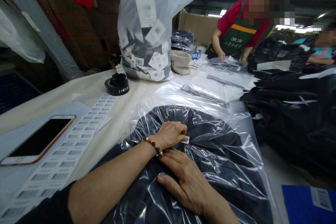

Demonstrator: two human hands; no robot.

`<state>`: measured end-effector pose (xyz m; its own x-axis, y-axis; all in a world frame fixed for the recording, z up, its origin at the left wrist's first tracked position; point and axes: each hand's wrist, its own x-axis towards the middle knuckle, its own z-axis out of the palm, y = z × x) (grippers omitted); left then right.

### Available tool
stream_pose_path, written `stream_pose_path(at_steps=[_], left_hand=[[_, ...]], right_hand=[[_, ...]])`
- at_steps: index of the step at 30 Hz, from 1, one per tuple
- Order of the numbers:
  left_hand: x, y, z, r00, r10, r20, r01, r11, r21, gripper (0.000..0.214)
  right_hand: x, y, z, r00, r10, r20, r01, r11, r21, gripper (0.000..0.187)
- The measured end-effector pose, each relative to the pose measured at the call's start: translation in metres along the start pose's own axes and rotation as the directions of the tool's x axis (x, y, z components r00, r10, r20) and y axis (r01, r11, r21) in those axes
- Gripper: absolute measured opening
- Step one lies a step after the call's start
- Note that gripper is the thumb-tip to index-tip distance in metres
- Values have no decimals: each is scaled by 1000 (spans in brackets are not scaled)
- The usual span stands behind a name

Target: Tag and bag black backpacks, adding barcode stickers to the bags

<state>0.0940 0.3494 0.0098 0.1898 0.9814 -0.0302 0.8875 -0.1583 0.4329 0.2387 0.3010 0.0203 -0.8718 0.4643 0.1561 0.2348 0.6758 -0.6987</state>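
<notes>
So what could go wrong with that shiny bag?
The small white label by the left hand might end up crooked or peel, because the clear plastic bag looks wrinkled. Also, the right hand lies on the bag, so it could drag it and add more creases.

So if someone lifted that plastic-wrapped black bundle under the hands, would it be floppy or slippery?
The black bundle would probably sag, as its creased surface looks soft. Its glossy plastic wrap may feel slippery, and the loose edges could crumple if pushed.

"OMLUN" on apron point(236, 40), "kari" on tape point(117, 89)
</notes>
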Motion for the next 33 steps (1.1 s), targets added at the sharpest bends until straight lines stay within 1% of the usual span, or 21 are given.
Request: stream_pose_path(at_steps=[2, 3, 5, 7, 10, 13, 15, 17, 18, 22, 24, 26, 28, 31, 33], left_hand=[[-1, 0, 0, 1000, 7, -4, -7, 1000, -14, 15], [-1, 0, 1, 1000, 4, -10, -4, 1000, -25, 15], [-1, 0, 2, 1000, -6, -22, 5, 999, -53, 17], [-1, -2, 3, 1000, -10, -30, 8, 997, -78, 19], [-2, -6, 4, 999, 5, -32, -8, 994, -110, 13], [-3, -9, 4, 999, 10, -33, -15, 988, -157, 13], [-4, -12, 4, 999, 0, -50, -10, 982, -190, 12], [-4, -13, 4, 997, -8, -79, -10, 977, -214, 14], [-4, -14, 4, 996, -7, -92, -14, 975, -222, 16], [-4, -16, 6, 988, -20, -151, -15, 974, -227, 14], [-4, -17, 8, 983, -40, -179, 0, 977, -215, 11], [-5, -18, 9, 982, -48, -181, 12, 981, -193, 9], [-6, -18, 8, 988, -39, -151, 15, 987, -161, 11], [-7, -14, -1, 998, -11, -58, 5, 995, -102, 18], [-12, -8, -13, 1000, 11, 24, -9, 999, -54, 21]], right_hand=[[-3, 4, 3, 990, -2, -144, -4, 999, -43, 27], [-4, 7, 4, 975, -1, -223, -17, 997, -80, 23], [-6, 13, 7, 926, -3, -377, -67, 983, -173, 18], [-6, 19, 9, 873, -16, -487, -130, 956, -264, 18], [-6, 27, 12, 835, -2, -551, -220, 915, -337, 22], [-7, 34, 12, 795, 54, -605, -327, 877, -351, 25], [-8, 39, 12, 770, 75, -634, -377, 854, -358, 29], [-9, 42, 13, 778, 90, -622, -398, 836, -377, 33], [-9, 43, 13, 794, 97, -600, -399, 828, -393, 35], [-4, 41, 18, 898, 125, -422, -339, 809, -481, 39], [0, 38, 20, 927, 158, -340, -323, 795, -513, 40], [2, 35, 21, 933, 202, -297, -337, 775, -534, 42], [3, 33, 21, 930, 241, -277, -359, 754, -550, 45], [3, 33, 19, 930, 273, -247, -367, 733, -573, 48], [3, 32, 18, 932, 283, -228, -363, 724, -586, 48]])
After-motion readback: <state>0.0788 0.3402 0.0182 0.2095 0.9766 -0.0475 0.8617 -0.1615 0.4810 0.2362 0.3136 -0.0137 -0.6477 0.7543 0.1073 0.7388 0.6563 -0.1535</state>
